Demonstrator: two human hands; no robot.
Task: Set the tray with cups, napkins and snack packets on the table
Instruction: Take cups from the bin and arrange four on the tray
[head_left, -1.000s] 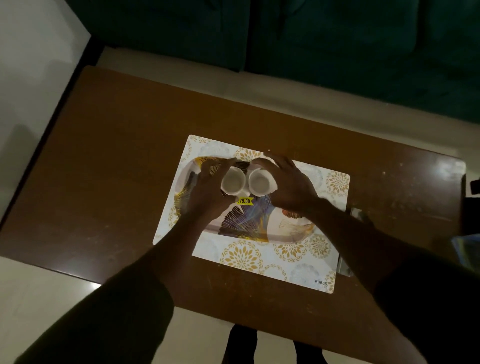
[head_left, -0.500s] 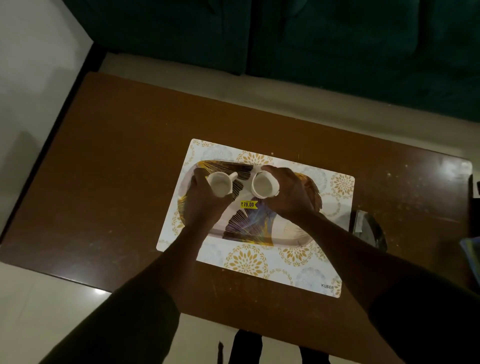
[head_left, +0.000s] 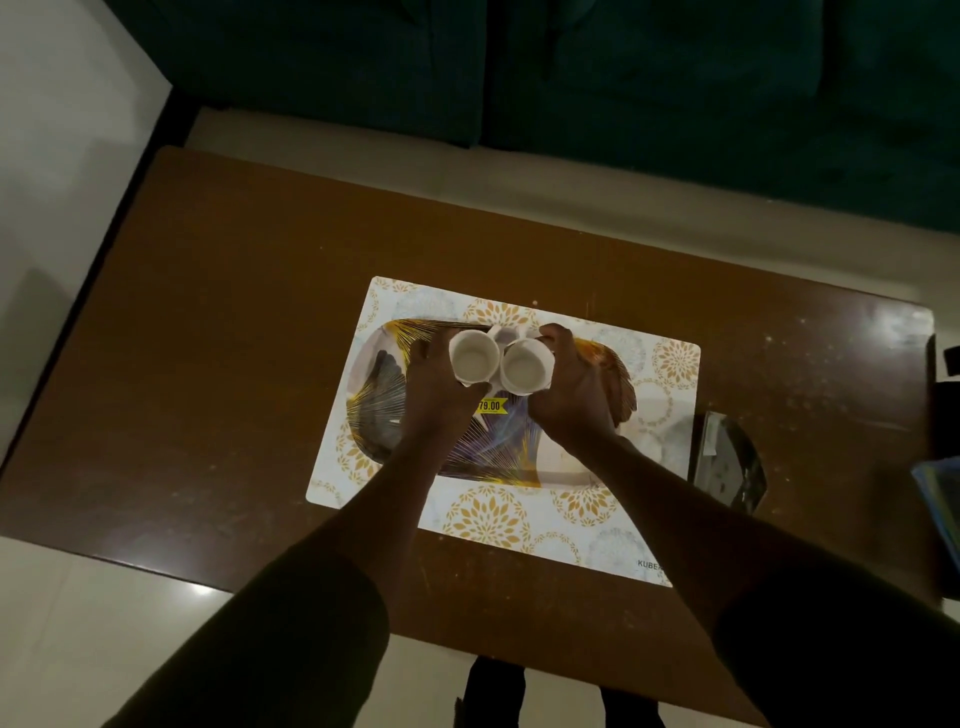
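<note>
A patterned oval tray (head_left: 382, 410) with a yellow price sticker lies on a white and gold placemat (head_left: 498, 519) in the middle of the brown table (head_left: 223, 338). My left hand (head_left: 439, 397) grips a small white cup (head_left: 474, 356) over the tray's far part. Right beside it, my right hand (head_left: 571, 400) grips a second white cup (head_left: 525, 366). The two cups touch, mouths facing up at the camera. A bit of white shows behind them; I cannot tell what it is.
A shiny dark packet (head_left: 727, 462) lies on the table just right of the placemat. Something bluish (head_left: 943, 499) sits at the right edge of the view. A dark green sofa (head_left: 571, 78) stands beyond the table, pale floor to the left.
Both hands have brought the two cups back together over the tray's far side and turned them so their mouths face up; half a second ago they were slightly apart and tilted.
</note>
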